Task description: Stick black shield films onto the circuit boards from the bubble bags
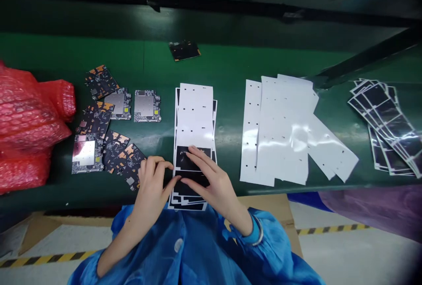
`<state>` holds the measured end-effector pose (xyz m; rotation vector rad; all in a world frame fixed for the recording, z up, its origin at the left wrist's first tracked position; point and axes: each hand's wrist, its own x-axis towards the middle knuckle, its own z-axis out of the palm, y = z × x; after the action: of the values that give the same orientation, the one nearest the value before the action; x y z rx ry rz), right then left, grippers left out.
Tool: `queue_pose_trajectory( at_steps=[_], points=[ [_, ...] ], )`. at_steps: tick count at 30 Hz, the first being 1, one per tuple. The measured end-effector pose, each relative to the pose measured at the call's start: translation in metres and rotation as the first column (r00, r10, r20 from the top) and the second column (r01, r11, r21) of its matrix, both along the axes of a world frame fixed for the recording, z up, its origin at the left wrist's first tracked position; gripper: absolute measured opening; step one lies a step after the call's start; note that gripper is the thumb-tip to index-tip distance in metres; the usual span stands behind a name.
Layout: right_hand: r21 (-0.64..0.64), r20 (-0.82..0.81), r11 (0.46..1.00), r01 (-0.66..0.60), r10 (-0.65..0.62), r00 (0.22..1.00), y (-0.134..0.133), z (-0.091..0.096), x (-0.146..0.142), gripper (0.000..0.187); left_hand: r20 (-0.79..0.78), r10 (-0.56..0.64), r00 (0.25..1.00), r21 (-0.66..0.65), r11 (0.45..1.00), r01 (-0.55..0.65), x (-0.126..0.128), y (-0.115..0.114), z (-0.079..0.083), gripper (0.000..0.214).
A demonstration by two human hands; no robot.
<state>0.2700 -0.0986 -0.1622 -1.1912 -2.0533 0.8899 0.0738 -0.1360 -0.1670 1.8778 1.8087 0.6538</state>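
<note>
A stack of long white backing strips (195, 113) with black stickers lies in front of me on the green table (231, 63). My right hand (211, 179) rests on the near end of the stack, fingers stretched flat across a black sticker (184, 157). My left hand (152, 179) sits at the stack's left edge, its fingers curled and pinched at the sticker sheet's edge. What the fingertips grip is too small to make out. Both arms wear blue sleeves.
Several dark circuit boards (108, 127) lie left of the stack, beside red bubble wrap (29, 122). Empty white backing sheets (283, 131) are piled to the right. More sticker strips (385, 122) fan out far right. One lone board (184, 50) lies farther back.
</note>
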Motion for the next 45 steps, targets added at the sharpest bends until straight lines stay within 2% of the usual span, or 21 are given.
queue_pose_trajectory(
  at_steps=[5, 7, 9, 13, 15, 19, 22, 27, 29, 31, 32, 34, 36, 37, 38, 39, 41, 42, 43, 44, 45],
  points=[
    [-0.076, -0.107, 0.997, -0.017, 0.009, 0.994, -0.002, 0.000, 0.001, 0.061, 0.334, 0.045, 0.942, -0.105, 0.994, -0.010, 0.009, 0.002, 0.010, 0.008],
    [-0.105, -0.170, 0.994, -0.025, 0.007, 0.985, -0.001, 0.004, 0.003, 0.056, 0.446, 0.081, 0.891, -0.160, 0.987, -0.009, 0.011, 0.002, 0.013, 0.006],
    [-0.140, -0.231, 0.990, -0.027, -0.006, 0.973, 0.000, 0.009, 0.004, 0.044, 0.520, 0.094, 0.849, -0.149, 0.989, -0.018, 0.013, 0.001, 0.015, 0.002],
    [-0.166, -0.308, 0.986, -0.013, -0.039, 0.951, 0.003, 0.016, 0.005, 0.027, 0.528, 0.056, 0.847, 0.018, 0.997, -0.078, 0.016, -0.002, 0.017, 0.019],
    [-0.128, -0.309, 0.992, -0.005, -0.036, 0.950, 0.005, 0.019, 0.005, 0.023, 0.502, 0.040, 0.864, 0.063, 0.995, -0.083, 0.016, -0.004, 0.017, 0.023],
    [0.037, -0.249, 0.998, -0.056, 0.063, 0.966, 0.008, 0.022, 0.007, 0.026, 0.493, 0.025, 0.870, 0.071, 0.995, -0.069, 0.015, -0.007, 0.018, 0.023],
    [0.109, -0.201, 0.988, -0.106, 0.127, 0.971, 0.007, 0.024, 0.008, 0.030, 0.495, 0.007, 0.869, 0.119, 0.990, -0.077, 0.015, -0.006, 0.020, 0.024],
    [0.068, -0.199, 0.991, -0.111, 0.123, 0.972, 0.006, 0.030, 0.006, 0.025, 0.476, -0.095, 0.874, 0.225, 0.974, -0.016, 0.017, -0.003, 0.026, 0.021],
    [-0.025, -0.242, 0.999, -0.044, 0.036, 0.970, 0.009, 0.030, 0.009, 0.020, 0.470, -0.141, 0.871, 0.231, 0.972, 0.033, 0.015, -0.002, 0.027, 0.021],
    [-0.156, -0.280, 0.977, 0.148, -0.188, 0.941, 0.016, 0.028, 0.017, 0.012, 0.430, -0.175, 0.886, 0.216, 0.973, 0.088, 0.011, -0.003, 0.024, 0.020],
    [-0.221, -0.306, 0.936, 0.275, -0.334, 0.892, 0.020, 0.027, 0.023, 0.011, 0.383, -0.179, 0.906, 0.203, 0.973, 0.107, 0.008, -0.004, 0.022, 0.020],
    [-0.323, -0.389, 0.810, 0.489, -0.585, 0.712, 0.027, 0.023, 0.032, 0.020, 0.227, -0.164, 0.960, 0.184, 0.975, 0.123, 0.005, -0.006, 0.016, 0.021],
    [-0.336, -0.466, 0.714, 0.615, -0.693, 0.550, 0.028, 0.022, 0.033, 0.028, 0.029, -0.111, 0.993, 0.197, 0.975, 0.103, 0.006, -0.007, 0.011, 0.023],
    [-0.302, -0.480, 0.709, 0.637, -0.690, 0.541, 0.026, 0.022, 0.030, 0.028, -0.050, -0.082, 0.995, 0.212, 0.973, 0.091, 0.008, -0.006, 0.010, 0.024],
    [-0.253, -0.471, 0.748, 0.614, -0.649, 0.597, 0.022, 0.024, 0.025, 0.025, -0.092, -0.061, 0.994, 0.227, 0.971, 0.080, 0.011, -0.006, 0.010, 0.026],
    [-0.193, -0.448, 0.815, 0.546, -0.568, 0.690, 0.018, 0.026, 0.017, 0.020, -0.091, -0.053, 0.994, 0.236, 0.969, 0.073, 0.014, -0.004, 0.012, 0.028],
    [-0.103, -0.422, 0.969, 0.224, -0.247, 0.872, 0.010, 0.030, 0.002, 0.016, 0.018, -0.077, 0.997, 0.231, 0.970, 0.070, 0.018, 0.000, 0.018, 0.031],
    [-0.072, -0.436, 0.996, 0.046, -0.073, 0.897, 0.007, 0.032, -0.003, 0.023, 0.102, -0.100, 0.990, 0.216, 0.973, 0.077, 0.019, 0.002, 0.022, 0.030],
    [-0.053, -0.465, 0.996, -0.071, 0.039, 0.885, 0.006, 0.034, -0.006, 0.030, 0.179, -0.120, 0.976, 0.195, 0.977, 0.084, 0.018, 0.004, 0.025, 0.028],
    [-0.050, -0.502, 0.993, -0.103, 0.064, 0.862, 0.006, 0.034, -0.007, 0.036, 0.243, -0.129, 0.961, 0.170, 0.981, 0.089, 0.016, 0.006, 0.028, 0.027],
    [-0.072, -0.539, 0.996, -0.061, 0.012, 0.842, 0.008, 0.033, -0.005, 0.038, 0.293, -0.134, 0.947, 0.143, 0.985, 0.096, 0.013, 0.007, 0.031, 0.027]
  ],
)
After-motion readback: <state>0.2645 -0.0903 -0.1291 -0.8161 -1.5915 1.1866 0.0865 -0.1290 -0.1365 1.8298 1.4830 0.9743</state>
